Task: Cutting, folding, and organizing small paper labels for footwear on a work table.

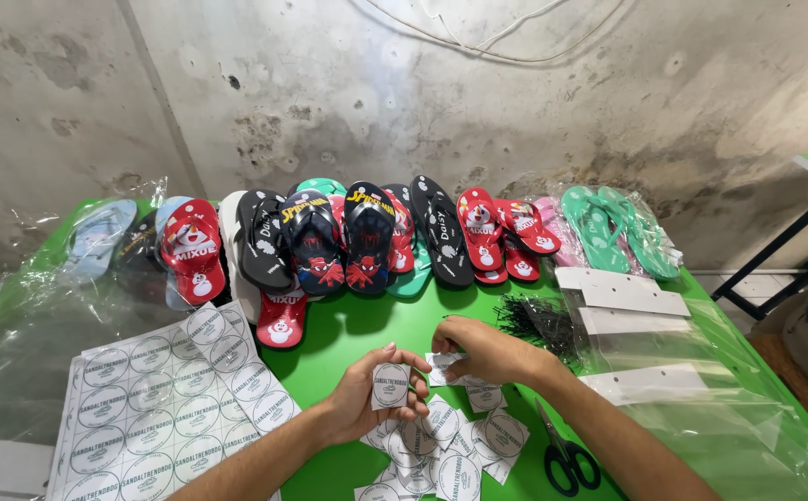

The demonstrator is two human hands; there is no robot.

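Sticker sheet: a white sheet printed with round labels is laid on the green table, at 9 o'clock from the hands.
Cut labels: a pile of square pieces is spread at 6 o'clock, under the hands.
Clear bags: transparent bags with white header cards are stacked at 3 o'clock.
Held label: a white square with a grey circle is pinched by the closed fingers of the left hand.
Right hand: the right hand is closed on another label.
Scissors: black scissors are seen at 4 o'clock.

bare forearms, no sleeves, no rings
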